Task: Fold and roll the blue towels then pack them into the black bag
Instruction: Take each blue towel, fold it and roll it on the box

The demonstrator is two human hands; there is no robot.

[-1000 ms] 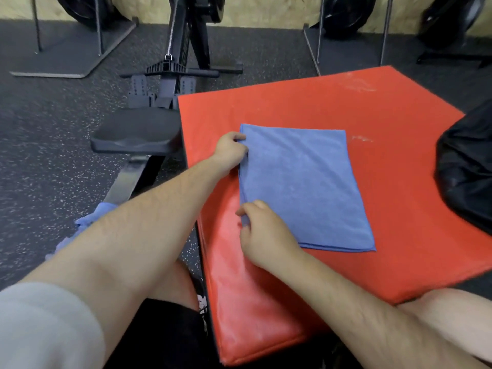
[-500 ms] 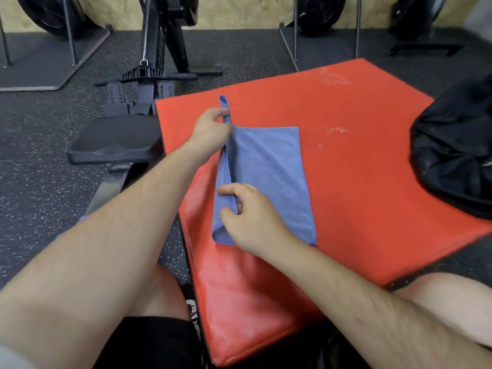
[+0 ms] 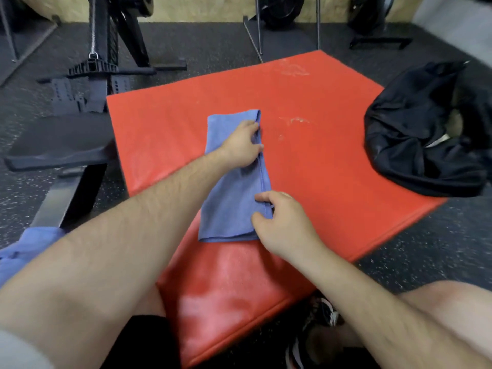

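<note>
A blue towel point(image 3: 229, 206) lies on the red mat point(image 3: 332, 166) as a long narrow strip, folded over so that its loose edges run down its right side. My left hand point(image 3: 239, 147) holds that right edge near the far end, fingers and thumb curled onto it. Near the front end, my right hand point(image 3: 286, 226) pinches the same edge. The black bag point(image 3: 415, 139) sits slumped on the mat's right corner, its mouth partly open and apart from both hands.
More blue towel cloth point(image 3: 29, 243) lies at the lower left beside my left arm. A black rowing-machine seat and rail point(image 3: 58, 147) stand left of the mat. Gym racks and weight plates line the far wall. My knees and a shoe are below the mat.
Both hands lifted the towel's left edge and carried it over to the right, halving the towel's width. The hands now sit on its right side.
</note>
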